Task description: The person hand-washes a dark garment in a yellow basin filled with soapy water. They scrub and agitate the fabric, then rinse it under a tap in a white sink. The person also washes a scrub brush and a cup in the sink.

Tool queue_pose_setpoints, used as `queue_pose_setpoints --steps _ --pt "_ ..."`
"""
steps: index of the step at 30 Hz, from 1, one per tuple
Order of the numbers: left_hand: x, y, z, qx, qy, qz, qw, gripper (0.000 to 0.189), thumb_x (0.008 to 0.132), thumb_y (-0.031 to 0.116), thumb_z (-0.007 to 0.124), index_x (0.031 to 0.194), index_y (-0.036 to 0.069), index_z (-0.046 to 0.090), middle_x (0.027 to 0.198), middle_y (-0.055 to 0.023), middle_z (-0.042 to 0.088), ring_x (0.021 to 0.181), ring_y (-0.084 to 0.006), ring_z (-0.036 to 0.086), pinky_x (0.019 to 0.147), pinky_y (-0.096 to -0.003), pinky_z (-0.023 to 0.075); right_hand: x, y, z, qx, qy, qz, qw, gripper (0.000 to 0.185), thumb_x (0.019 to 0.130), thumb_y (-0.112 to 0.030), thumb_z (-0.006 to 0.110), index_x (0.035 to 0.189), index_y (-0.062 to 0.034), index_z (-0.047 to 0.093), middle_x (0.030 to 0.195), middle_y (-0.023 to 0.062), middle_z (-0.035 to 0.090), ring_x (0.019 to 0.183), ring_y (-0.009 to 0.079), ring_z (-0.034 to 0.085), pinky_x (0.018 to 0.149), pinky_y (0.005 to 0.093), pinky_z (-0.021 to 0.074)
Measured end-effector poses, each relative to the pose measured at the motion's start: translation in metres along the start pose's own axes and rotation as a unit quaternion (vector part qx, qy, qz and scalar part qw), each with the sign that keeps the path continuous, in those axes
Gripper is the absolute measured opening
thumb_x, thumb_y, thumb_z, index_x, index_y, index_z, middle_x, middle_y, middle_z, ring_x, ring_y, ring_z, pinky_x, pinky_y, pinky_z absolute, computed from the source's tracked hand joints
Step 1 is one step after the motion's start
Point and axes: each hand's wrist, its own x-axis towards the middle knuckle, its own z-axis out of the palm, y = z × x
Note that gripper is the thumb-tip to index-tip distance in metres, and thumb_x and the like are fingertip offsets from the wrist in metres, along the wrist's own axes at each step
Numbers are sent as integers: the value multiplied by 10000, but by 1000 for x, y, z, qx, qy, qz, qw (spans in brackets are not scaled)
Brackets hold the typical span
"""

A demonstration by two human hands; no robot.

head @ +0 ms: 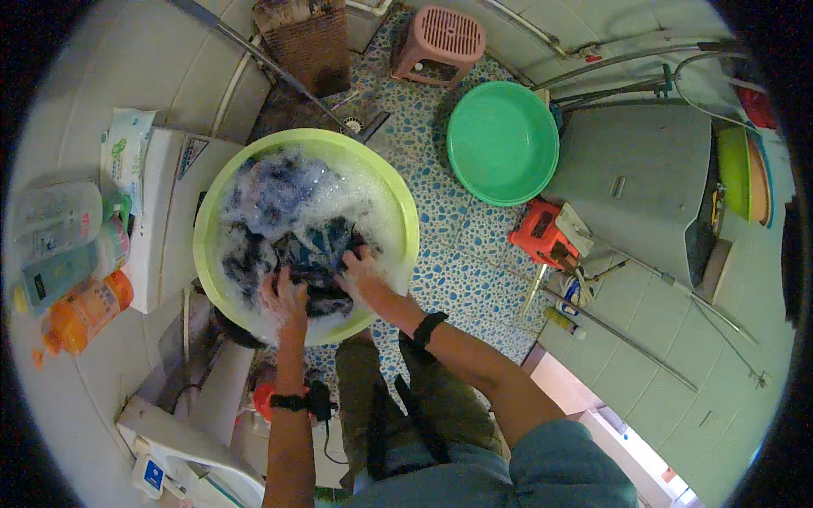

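Note:
A yellow-green plastic basin (411,219) holds soapy water and wet laundry. Over the dark wet garment (317,251) in its front half, both of my hands are at work. My left hand (284,298) has its curled fingers on the left part of that cloth, with foam on the skin. On the right part, my right hand (365,276) grips the fabric between thumb and fingers; some fingertips are hidden in the cloth. Behind them lies a bluish-purple garment (279,190) covered in suds. White foam (362,197) floats along the basin's right side.
A green basin (502,143) stands on the pebble-patterned floor (438,219), near a pink stool (441,44) and a red stool (543,235). A squeegee pole (279,70) leans behind my basin. Bottles, including an orange one (89,311), line the left. A wooden washboard (305,47) stands at the back.

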Motion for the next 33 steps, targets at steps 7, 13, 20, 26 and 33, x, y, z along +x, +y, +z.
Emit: queue_pose_setpoints --steps 7,13,20,26,33 --pt "-11 -3 43 222 -268 103 932 543 878 394 602 1334 120 494 1354 -169 467 1211 -395 444 911 -554 411 8 54 48 -525 54 -229 818 458 867 -178 523 1314 -89 489 1357 200 438 1231 374 443 967 461 407" --pt "57 16 65 267 -542 15 797 458 888 355 581 1276 114 542 1302 -145 515 1182 -389 479 907 -563 415 40 74 57 -266 -183 -179 929 287 857 -91 517 1135 -57 578 1163 171 588 1132 295 556 872 402 478" --pt "69 14 113 267 -532 -31 803 303 887 260 563 1138 101 624 1262 -99 552 1117 -355 549 883 -562 442 62 71 30 -183 -266 -36 946 155 906 -148 493 973 -82 617 874 184 643 921 337 633 797 449 506" --pt "48 -21 126 157 -461 -46 872 386 879 229 545 1232 74 570 1233 -198 556 1146 -364 517 958 -533 392 69 66 22 -218 -212 -137 943 197 881 -149 509 1051 -113 604 911 174 640 955 327 613 770 440 514" --pt "47 -10 63 100 -357 -18 929 552 897 318 529 1395 109 415 1422 -232 384 1359 -417 263 1124 -462 213 21 63 -33 -74 -163 -215 960 256 874 -98 470 1102 4 525 984 157 621 1011 306 594 878 389 473"
